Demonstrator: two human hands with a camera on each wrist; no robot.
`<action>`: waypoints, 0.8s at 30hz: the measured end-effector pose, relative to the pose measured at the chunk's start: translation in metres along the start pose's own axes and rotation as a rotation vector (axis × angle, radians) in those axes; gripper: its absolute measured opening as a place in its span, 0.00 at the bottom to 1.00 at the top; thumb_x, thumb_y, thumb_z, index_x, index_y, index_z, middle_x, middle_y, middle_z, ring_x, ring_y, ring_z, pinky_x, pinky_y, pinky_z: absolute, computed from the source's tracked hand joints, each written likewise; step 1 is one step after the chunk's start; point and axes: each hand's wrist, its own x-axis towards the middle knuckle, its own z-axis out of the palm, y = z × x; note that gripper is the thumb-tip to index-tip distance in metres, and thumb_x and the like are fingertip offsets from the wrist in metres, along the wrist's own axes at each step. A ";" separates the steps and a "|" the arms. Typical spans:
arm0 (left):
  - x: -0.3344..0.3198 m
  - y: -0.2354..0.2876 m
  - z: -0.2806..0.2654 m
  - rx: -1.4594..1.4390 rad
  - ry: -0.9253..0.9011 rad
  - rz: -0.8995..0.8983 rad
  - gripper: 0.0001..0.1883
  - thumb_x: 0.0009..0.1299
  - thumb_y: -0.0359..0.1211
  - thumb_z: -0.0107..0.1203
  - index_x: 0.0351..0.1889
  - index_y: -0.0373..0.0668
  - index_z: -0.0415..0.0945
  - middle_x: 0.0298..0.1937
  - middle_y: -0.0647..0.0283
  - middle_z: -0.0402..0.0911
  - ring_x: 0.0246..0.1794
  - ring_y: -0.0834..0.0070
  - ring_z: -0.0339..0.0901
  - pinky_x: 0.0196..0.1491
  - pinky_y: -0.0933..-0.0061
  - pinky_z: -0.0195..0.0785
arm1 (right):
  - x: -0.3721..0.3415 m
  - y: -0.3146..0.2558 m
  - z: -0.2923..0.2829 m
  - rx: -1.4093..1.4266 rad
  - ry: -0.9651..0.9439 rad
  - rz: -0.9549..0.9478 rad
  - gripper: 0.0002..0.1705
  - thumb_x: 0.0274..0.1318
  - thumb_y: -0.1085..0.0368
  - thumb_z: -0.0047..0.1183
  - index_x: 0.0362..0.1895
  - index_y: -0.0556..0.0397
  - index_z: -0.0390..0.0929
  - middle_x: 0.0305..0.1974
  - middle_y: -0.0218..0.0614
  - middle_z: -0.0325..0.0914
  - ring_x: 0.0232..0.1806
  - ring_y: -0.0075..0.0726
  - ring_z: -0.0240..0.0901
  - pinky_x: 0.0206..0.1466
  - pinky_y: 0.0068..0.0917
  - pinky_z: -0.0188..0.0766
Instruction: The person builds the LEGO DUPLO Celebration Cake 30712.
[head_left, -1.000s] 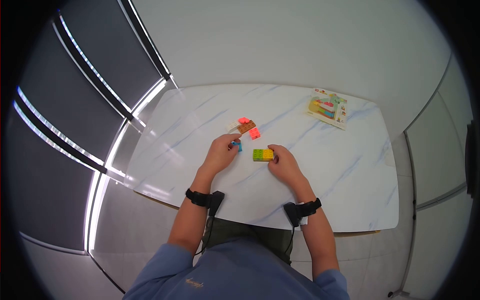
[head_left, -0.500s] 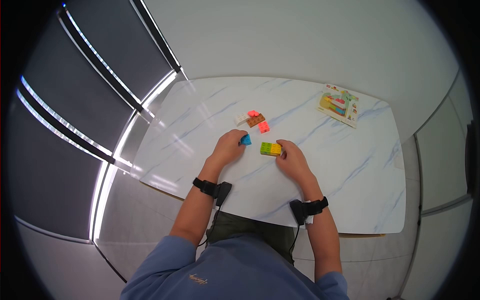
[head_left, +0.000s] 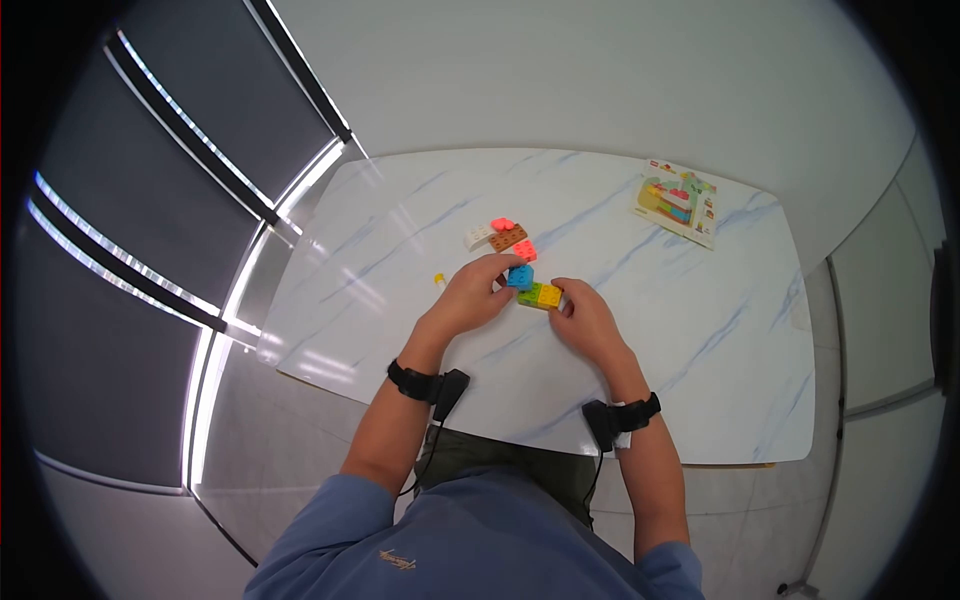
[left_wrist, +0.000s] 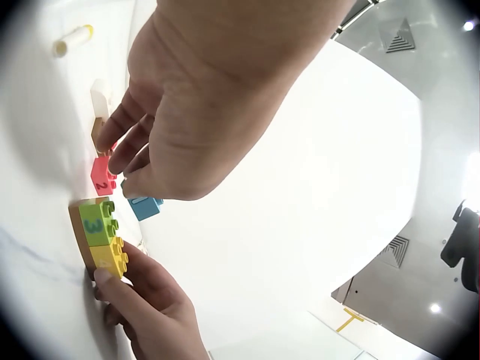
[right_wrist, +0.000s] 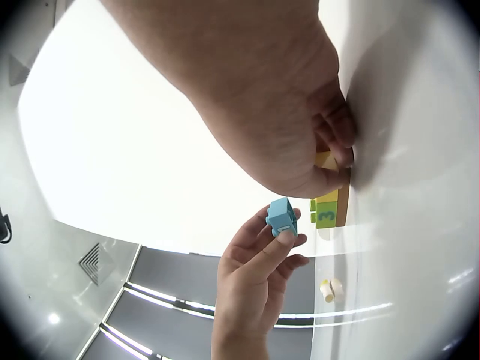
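Note:
A blue brick [head_left: 520, 278] is pinched by the left hand [head_left: 473, 297], held just behind and left of the green and yellow bricks. In the right wrist view the blue brick [right_wrist: 282, 217] is clear of the table, between thumb and fingers. The right hand [head_left: 588, 325] grips the yellow brick [head_left: 549, 296] at its right end. A green brick [left_wrist: 95, 224], marked 3, stands beside the yellow brick [left_wrist: 109, 257], both on a brown base [left_wrist: 81, 236]. A red brick [left_wrist: 103, 176], marked 2, lies near the left fingers.
Behind the hands lie a white brick [head_left: 479, 237], a brown brick [head_left: 508, 237], a red brick [head_left: 524, 251] and a coral piece [head_left: 502, 224]. A small yellow-ended piece [head_left: 439, 279] is left of the left hand. A picture packet [head_left: 677, 203] lies at the back right.
The left hand has moved right with the blue brick, close to the green brick. The small yellow-ended piece now shows at its left. The right hand keeps its grip on the yellow brick.

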 end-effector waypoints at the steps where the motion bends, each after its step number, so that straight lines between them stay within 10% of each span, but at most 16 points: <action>1: 0.002 0.001 0.003 0.019 -0.002 0.042 0.21 0.68 0.26 0.64 0.60 0.43 0.80 0.55 0.61 0.84 0.48 0.66 0.81 0.49 0.67 0.76 | 0.000 -0.002 -0.001 0.002 -0.001 0.013 0.26 0.57 0.71 0.59 0.61 0.59 0.77 0.50 0.48 0.81 0.37 0.45 0.80 0.45 0.38 0.78; 18: 0.021 0.000 0.024 0.136 -0.105 0.324 0.20 0.64 0.26 0.68 0.55 0.45 0.84 0.49 0.59 0.86 0.53 0.56 0.79 0.59 0.58 0.72 | 0.001 -0.017 -0.017 0.127 -0.096 0.116 0.25 0.60 0.64 0.64 0.61 0.55 0.79 0.40 0.42 0.83 0.32 0.37 0.77 0.40 0.34 0.75; 24: 0.033 -0.015 -0.004 -0.144 -0.119 0.084 0.19 0.66 0.28 0.64 0.56 0.43 0.84 0.49 0.58 0.86 0.50 0.61 0.80 0.56 0.61 0.74 | 0.001 -0.018 -0.018 0.065 -0.105 0.076 0.22 0.63 0.63 0.63 0.60 0.55 0.79 0.36 0.41 0.82 0.31 0.36 0.76 0.39 0.33 0.74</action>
